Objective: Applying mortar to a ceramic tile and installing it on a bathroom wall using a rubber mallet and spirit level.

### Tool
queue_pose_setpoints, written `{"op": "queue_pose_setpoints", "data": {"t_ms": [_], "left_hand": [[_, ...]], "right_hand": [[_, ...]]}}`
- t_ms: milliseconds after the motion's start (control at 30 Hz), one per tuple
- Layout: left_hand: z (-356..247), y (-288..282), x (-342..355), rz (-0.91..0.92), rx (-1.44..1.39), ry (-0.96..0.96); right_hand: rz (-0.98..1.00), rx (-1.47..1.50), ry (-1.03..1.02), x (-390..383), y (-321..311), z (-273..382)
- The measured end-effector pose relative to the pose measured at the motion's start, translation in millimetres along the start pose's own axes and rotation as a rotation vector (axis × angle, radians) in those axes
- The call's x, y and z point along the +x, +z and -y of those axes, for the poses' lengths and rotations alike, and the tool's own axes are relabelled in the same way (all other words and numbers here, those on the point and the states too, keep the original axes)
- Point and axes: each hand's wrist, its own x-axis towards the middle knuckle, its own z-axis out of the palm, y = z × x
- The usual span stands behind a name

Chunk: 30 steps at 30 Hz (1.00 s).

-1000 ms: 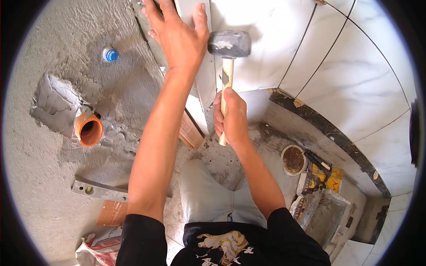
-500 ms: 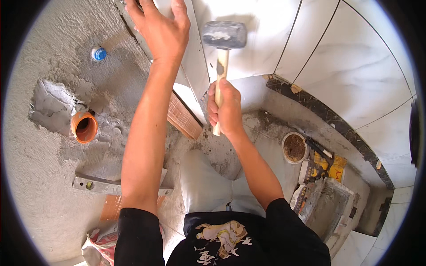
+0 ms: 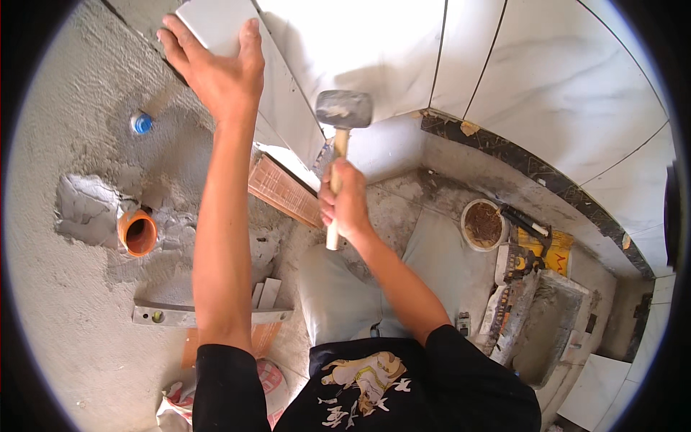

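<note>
My right hand (image 3: 348, 203) is closed round the wooden handle of a mallet (image 3: 344, 109), its grey, whitish-smeared head upright above the fist. Farther up and to the left, my left hand (image 3: 224, 78) grips a small white tile (image 3: 218, 27), fingers along its left side and thumb along its right. The tile lies along the top of a narrow white tiled strip (image 3: 284, 104) beside the rough cement wall; its far end runs out of view. The mallet head is apart from the tile. My left palm hides part of the tile's near end.
An orange pipe (image 3: 141, 234) and a blue plug (image 3: 142, 124) stick out of the cement wall. Below lie a spirit level (image 3: 173, 315) and reddish tiles (image 3: 284, 189). At right are a white bucket (image 3: 483, 225), a mortar trough (image 3: 551, 324) and a black-edged tiled ledge (image 3: 533, 158).
The view has shifted. My left hand now shows the white tile in its grip, farther left. The mallet has come down and left in my right hand.
</note>
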Motion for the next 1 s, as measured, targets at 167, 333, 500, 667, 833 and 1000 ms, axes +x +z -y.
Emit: {"op": "queue_pose_setpoints", "data": {"t_ms": [167,333,500,667,833,1000], "left_hand": [[-6.5,2.0,-0.1,-0.011,0.060,0.013],[-8.2,1.1,0.9,-0.022,0.093,-0.016],[-13.3,-1.6,1.2,-0.013,0.077,-0.040],[-16.6,-2.8,2.8,-0.028,0.071,-0.034],[-10.6,-1.0,3.6,-0.037,0.035,-0.075],[-16.6,0.8,4.0,-0.035,0.034,-0.062]], "right_hand": [[0.064,0.026,0.055,17.6,15.4,-6.9],[0.092,0.009,0.015,23.2,17.9,-4.5],[0.091,-0.084,-0.006,25.0,24.2,6.9],[0.099,-0.084,-0.116,22.8,32.3,10.9],[0.110,-0.088,-0.094,27.0,35.9,19.0],[0.120,-0.119,-0.103,19.0,24.1,29.9]]}}
